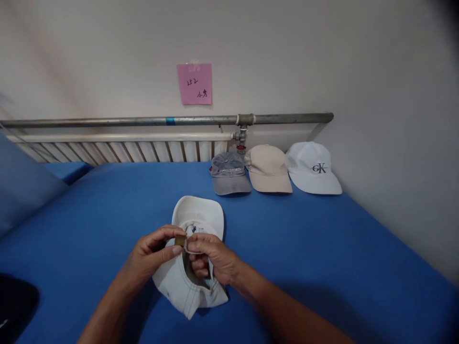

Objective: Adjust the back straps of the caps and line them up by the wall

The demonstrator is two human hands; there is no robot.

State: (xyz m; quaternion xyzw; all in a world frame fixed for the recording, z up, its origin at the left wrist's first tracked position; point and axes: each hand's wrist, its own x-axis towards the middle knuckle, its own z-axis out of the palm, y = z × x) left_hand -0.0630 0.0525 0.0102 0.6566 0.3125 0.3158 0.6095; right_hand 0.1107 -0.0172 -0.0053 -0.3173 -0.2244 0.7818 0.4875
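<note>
A white baseball cap lies on the blue surface in front of me, its brim pointing away and its back opening facing me. Between thumb and fingers, my left hand pinches a small brass-coloured buckle at the cap's back strap. My right hand is closed on the pale strap just right of the buckle, its lower fingers curled inside the opening. A small dark logo shows on the cap beyond my fingertips. Whether the strap passes through the buckle cannot be made out.
Along the back of the blue surface stand a grey cap, a beige cap and a white cap with letters. Behind them are a radiator and a metal pipe. A dark object sits at lower left.
</note>
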